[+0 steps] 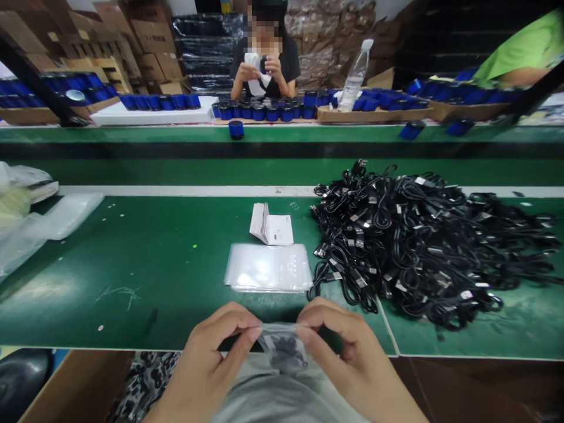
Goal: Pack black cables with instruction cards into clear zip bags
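My left hand point(211, 352) and my right hand point(348, 349) both pinch the top of a small clear plastic bag point(282, 346) at the table's near edge. A coiled black cable shows inside the bag. Just beyond my hands lies a stack of empty clear bags point(268, 267) on the green table point(154, 264). A small stack of white leaflets point(271, 226) sits behind it. A large heap of coiled black cables point(432, 241) spreads to the right of the bags.
Crumpled clear plastic point(39, 223) lies at the left. Across a raised green belt point(132, 134), a person point(264, 59) handles a white item behind rows of blue cylinders point(264, 110). A water bottle point(356, 73) stands there. A green-sleeved person point(524, 53) is far right. Cardboard boxes fill the background.
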A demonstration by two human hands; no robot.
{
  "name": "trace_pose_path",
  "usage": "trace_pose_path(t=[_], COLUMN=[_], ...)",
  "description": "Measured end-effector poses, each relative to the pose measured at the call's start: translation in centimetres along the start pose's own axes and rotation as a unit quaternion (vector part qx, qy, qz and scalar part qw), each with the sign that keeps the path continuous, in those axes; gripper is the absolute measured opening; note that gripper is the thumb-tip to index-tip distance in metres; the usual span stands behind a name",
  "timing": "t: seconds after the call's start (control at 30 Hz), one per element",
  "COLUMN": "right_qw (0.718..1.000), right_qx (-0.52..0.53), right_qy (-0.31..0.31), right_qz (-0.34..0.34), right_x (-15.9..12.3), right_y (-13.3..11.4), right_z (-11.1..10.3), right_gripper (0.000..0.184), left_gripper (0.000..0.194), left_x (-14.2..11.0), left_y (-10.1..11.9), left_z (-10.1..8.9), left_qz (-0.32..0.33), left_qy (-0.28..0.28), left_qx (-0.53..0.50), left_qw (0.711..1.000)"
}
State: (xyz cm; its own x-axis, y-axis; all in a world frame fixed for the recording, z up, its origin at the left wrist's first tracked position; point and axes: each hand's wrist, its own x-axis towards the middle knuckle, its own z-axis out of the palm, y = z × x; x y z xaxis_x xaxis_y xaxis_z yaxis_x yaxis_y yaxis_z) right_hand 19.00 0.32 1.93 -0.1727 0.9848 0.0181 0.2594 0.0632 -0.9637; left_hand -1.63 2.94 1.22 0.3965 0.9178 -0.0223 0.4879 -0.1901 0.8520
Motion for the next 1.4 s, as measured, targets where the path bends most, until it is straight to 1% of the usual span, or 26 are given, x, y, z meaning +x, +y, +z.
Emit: trace_pose_path(t=[0.13,0.23,0.3,0.43,0.5,0.63,0.77,0.93,1.0,1.07,1.17,1.23,1.3,1.37,1.4], right_qw=[1.0,0.999,0.999,0.999,0.999,0.998,0.999,0.999,0.999,0.999,0.998,0.993,0.984,0.969,0.955], right_qx=[-0.012,-0.027,-0.036,-0.044,-0.046,-0.054,-0.049,-0.048,-0.045,-0.038,-0.064,-0.115,-0.159,-0.205,-0.249], right_qy=[0.016,0.022,0.018,0.001,-0.004,0.0,-0.006,0.006,0.009,-0.001,-0.017,-0.009,-0.019,-0.041,-0.04], right_qz=[-0.005,-0.015,-0.019,-0.019,-0.017,-0.014,-0.011,-0.019,-0.026,-0.019,-0.008,-0.034,-0.084,-0.131,-0.155], right_x=[0.3,0.3,0.2,0.1,0.1,0.3,0.3,0.3,0.2,0.2,0.1,0.2,0.5,1.3,1.8], right_y=[0.2,0.3,0.3,0.4,0.4,0.4,0.4,0.4,0.5,0.6,0.8,0.7,0.4,0.1,0.1], right_z=[0.2,0.3,0.4,0.8,0.9,1.1,1.4,2.2,2.4,2.4,2.4,2.5,2.5,2.6,2.5], right_gripper=[0.016,0.017,0.017,0.016,0.015,0.016,0.014,0.016,0.016,0.016,0.016,0.016,0.017,0.011,0.014], left_gripper=[0.015,0.014,0.013,0.016,0.014,0.012,0.016,0.015,0.017,0.019,0.017,0.017,0.019,0.021,0.021], left_x=[-0.1,0.1,0.2,0.4,0.3,0.2,0.2,0.0,-0.1,-0.2,-0.2,-0.4,-0.9,-1.9,-2.7], left_y=[0.0,0.1,0.1,0.0,-0.2,-0.2,0.0,0.1,0.1,0.0,-0.1,-0.2,-0.3,-0.6,-1.0], left_z=[-0.1,-0.1,0.0,0.1,0.1,0.1,0.4,0.7,0.7,0.7,0.7,0.5,-0.1,-1.3,-2.1], left_qz=[0.019,0.026,0.019,0.001,-0.001,-0.005,-0.01,-0.002,0.003,0.003,-0.01,-0.019,-0.013,-0.002,-0.001], left_qy=[0.01,-0.002,-0.006,0.009,0.01,-0.016,-0.006,-0.026,-0.019,-0.007,-0.013,-0.02,-0.014,-0.012,-0.011], left_qx=[0.006,0.003,-0.008,-0.008,-0.005,0.002,0.017,0.0,0.005,0.014,0.016,0.015,0.029,0.059,0.079], left_qw=[1.0,1.0,1.0,1.0,1.0,1.0,1.0,1.0,1.0,1.0,1.0,0.999,0.999,0.998,0.997])
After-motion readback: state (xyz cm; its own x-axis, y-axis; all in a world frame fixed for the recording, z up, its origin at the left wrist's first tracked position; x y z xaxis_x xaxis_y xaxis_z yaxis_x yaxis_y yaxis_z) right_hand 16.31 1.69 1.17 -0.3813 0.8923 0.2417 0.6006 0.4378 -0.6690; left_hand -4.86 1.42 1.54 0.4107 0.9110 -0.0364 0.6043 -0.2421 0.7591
